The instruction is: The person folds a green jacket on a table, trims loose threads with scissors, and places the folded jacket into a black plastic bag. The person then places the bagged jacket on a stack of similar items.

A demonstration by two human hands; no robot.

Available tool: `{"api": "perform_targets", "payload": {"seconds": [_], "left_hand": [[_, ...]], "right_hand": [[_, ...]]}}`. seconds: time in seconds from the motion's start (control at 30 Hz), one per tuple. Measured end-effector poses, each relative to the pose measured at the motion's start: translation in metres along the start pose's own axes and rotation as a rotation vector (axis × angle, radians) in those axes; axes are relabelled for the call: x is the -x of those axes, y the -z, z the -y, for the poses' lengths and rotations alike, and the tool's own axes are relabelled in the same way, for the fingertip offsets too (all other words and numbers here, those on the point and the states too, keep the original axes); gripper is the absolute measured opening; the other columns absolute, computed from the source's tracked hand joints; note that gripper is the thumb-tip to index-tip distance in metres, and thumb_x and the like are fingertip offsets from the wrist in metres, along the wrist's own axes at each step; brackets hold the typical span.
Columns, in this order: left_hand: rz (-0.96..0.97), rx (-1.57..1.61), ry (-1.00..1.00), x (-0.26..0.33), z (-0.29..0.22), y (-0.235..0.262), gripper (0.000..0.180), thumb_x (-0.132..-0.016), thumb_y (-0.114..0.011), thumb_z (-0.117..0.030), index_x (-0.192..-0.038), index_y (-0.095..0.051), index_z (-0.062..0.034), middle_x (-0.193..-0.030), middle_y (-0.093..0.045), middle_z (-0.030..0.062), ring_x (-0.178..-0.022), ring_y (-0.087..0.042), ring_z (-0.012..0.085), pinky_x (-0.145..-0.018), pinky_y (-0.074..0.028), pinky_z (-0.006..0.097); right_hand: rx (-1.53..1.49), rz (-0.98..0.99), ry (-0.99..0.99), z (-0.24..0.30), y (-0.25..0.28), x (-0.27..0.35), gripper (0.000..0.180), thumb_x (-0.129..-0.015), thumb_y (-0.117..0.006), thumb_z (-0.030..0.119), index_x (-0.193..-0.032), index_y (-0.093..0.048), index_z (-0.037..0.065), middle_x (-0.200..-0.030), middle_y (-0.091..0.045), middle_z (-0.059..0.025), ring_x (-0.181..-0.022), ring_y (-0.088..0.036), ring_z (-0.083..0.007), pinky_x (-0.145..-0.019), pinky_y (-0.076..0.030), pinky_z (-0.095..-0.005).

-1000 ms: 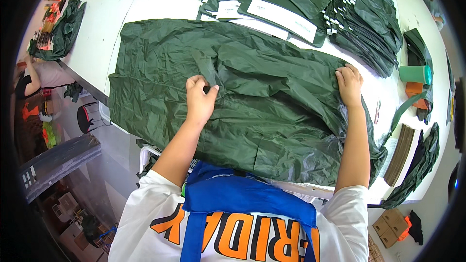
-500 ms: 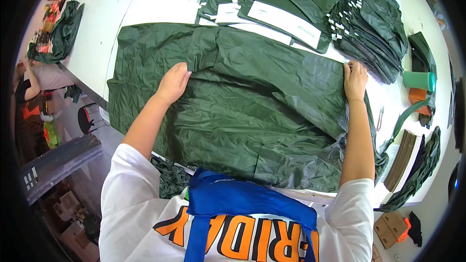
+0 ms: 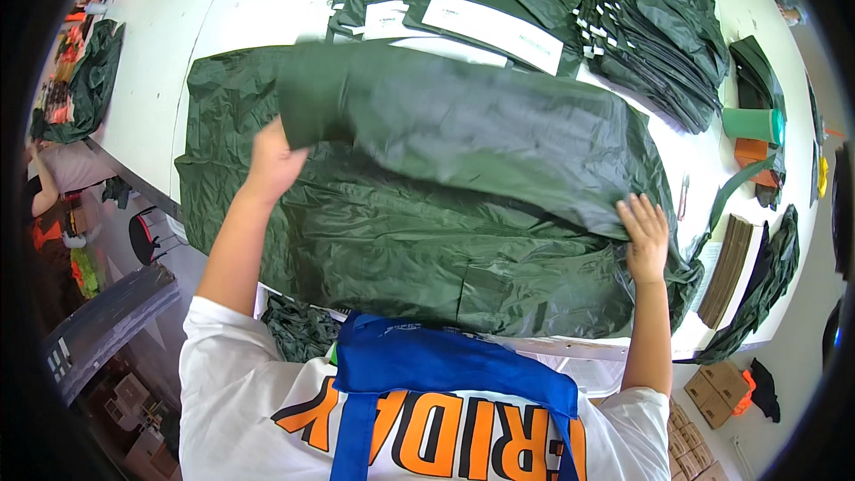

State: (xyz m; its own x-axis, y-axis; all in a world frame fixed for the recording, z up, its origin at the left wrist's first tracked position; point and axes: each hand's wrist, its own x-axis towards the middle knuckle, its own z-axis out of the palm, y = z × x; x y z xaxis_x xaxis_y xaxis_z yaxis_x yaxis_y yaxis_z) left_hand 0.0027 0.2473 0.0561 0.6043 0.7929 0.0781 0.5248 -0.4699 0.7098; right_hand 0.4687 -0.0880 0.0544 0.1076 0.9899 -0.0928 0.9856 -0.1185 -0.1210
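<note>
A large dark green garment (image 3: 401, 258) of thin, shiny, creased fabric lies spread across the white table in front of me. Its upper part is folded over toward me as a long flap, blurred by motion. My left hand (image 3: 278, 162), also blurred, is closed at the left end of this flap, and its fingers appear to pinch the fabric. At the right end my right hand (image 3: 645, 233) lies on the garment with its fingers spread. Which kind of garment it is, I cannot tell.
Beyond it lie flat dark green pieces with white cards (image 3: 494, 28) and a stack of folded green garments (image 3: 663, 40). On the right stand a green cup (image 3: 753, 126), a small tool (image 3: 683, 196) and a brown cardboard stack (image 3: 732, 272). Another person's arm (image 3: 43, 185) shows far left.
The garment's far part has been brought over toward me as a flap. My left hand has moved left and slightly down; my right hand has slid toward me and spread its fingers.
</note>
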Motion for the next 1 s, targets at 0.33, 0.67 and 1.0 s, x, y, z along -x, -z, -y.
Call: {"api": "perform_targets", "payload": {"seconds": [0.33, 0.67, 1.0], "left_hand": [[0.023, 0.219, 0.597, -0.009, -0.036, -0.006, 0.043, -0.089, -0.057, -0.021, -0.128, -0.05, -0.0022, -0.112, -0.064, 0.0165, -0.107, -0.059, 0.0238, -0.094, -0.043, 0.037], [0.017, -0.376, 0.252, -0.107, 0.048, -0.046, 0.031, -0.083, -0.064, -0.014, -0.113, -0.055, -0.0113, -0.089, -0.063, 0.017, -0.084, -0.06, 0.0352, -0.077, -0.048, 0.04], [0.453, -0.699, -0.099, -0.157, 0.038, -0.006, 0.031, -0.075, -0.07, -0.022, -0.102, -0.06, -0.0116, -0.099, -0.06, 0.0084, -0.098, -0.057, 0.0304, -0.082, -0.047, 0.04]], "right_hand": [[-0.033, -0.134, -0.105, 0.032, 0.003, -0.097, 0.055, -0.086, -0.057, 0.032, -0.139, -0.045, 0.021, -0.151, -0.028, -0.0086, -0.14, -0.022, -0.0333, -0.111, -0.014, -0.0546], [0.137, -0.107, -0.119, 0.012, -0.054, -0.143, 0.054, -0.09, -0.054, 0.033, -0.141, -0.039, 0.022, -0.148, -0.034, -0.0048, -0.136, -0.029, -0.0301, -0.11, -0.02, -0.0502], [-0.099, -0.071, -0.038, -0.031, 0.027, -0.168, 0.025, -0.068, -0.062, 0.005, -0.091, -0.056, 0.0, -0.091, -0.06, -0.0194, -0.084, -0.059, -0.0364, -0.076, -0.047, -0.0424]]}}
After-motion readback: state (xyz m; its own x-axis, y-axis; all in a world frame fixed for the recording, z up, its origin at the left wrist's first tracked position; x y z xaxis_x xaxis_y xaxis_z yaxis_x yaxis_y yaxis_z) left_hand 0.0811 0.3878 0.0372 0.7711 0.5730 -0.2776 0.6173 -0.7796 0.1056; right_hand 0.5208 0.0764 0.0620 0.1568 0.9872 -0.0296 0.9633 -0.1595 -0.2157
